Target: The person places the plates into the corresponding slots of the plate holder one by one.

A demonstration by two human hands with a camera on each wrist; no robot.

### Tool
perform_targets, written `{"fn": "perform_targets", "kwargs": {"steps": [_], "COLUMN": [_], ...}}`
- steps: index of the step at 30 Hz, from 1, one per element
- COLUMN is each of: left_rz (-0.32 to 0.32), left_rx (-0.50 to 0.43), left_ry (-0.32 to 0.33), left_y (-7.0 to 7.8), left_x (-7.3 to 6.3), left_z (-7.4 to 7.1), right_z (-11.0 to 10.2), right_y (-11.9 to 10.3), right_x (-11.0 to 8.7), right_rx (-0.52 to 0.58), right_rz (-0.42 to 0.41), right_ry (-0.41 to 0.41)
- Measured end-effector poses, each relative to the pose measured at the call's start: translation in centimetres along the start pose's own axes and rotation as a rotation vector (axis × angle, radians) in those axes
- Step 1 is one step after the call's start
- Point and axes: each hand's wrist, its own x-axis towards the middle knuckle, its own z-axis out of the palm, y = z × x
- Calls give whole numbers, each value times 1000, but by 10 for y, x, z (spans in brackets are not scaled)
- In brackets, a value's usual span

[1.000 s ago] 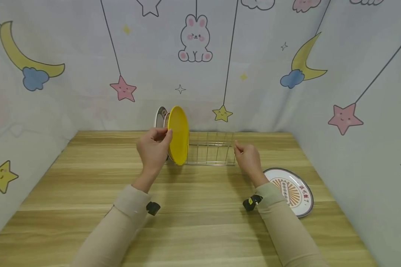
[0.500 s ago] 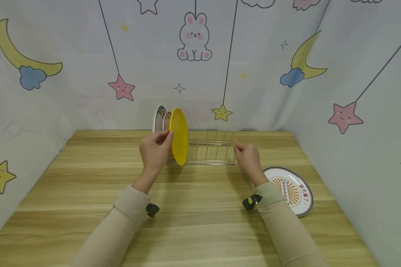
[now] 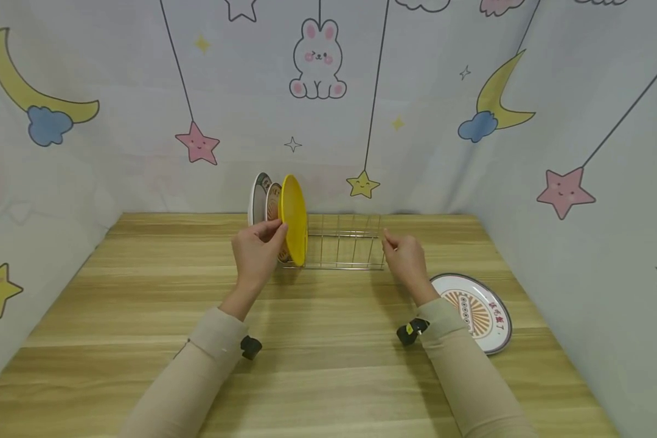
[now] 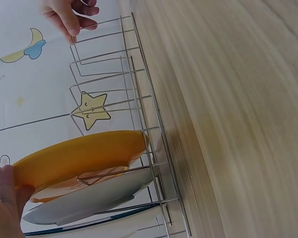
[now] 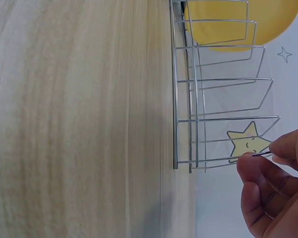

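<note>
In the head view a yellow plate (image 3: 295, 213) stands on edge in a wire dish rack (image 3: 334, 268). My left hand (image 3: 253, 255) pinches its near left rim between thumb and fingers. Two white patterned plates stand left of it: a smaller striped plate (image 3: 273, 201) and a larger grey-centred plate (image 3: 258, 198), both partly hidden. The left wrist view shows the yellow plate (image 4: 84, 153) between the rack's wires, its rim at my fingers. At the rack's right end, my right hand (image 3: 406, 258) pinches an end wire; the right wrist view shows that wire (image 5: 260, 153) between thumb and forefinger.
A white oval plate (image 3: 482, 310) with an orange ray pattern and red writing lies flat on the wooden table (image 3: 328, 365), partly behind my right sleeve. A printed cloth (image 3: 241, 91) hangs behind the table and along its sides.
My left hand has slid a little down and to the right along the yellow plate's rim, still pinching it. More of the striped plate shows. My right hand keeps its hold on the rack.
</note>
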Motion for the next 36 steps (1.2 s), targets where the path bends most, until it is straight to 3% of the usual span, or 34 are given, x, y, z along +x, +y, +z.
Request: {"fn": "perform_targets", "kwargs": {"steps": [10, 20, 30, 36], "left_rz": [-15, -37, -65, -50], "left_rx": [1, 26, 46, 23], "left_ry": [-12, -72, -43, -37], "left_y": [-3, -2, 1, 1], "left_x": [-2, -5, -10, -13], "left_z": [-1, -6, -14, -24], "right_z": [2, 3, 2, 0], "right_y": [-2, -1, -2, -4], "right_x": [0, -1, -1, -2], "right_rx": [-3, 2, 15, 24], "right_rz": [-6, 3, 17, 12], "right_ry": [0, 7, 11, 0]}}
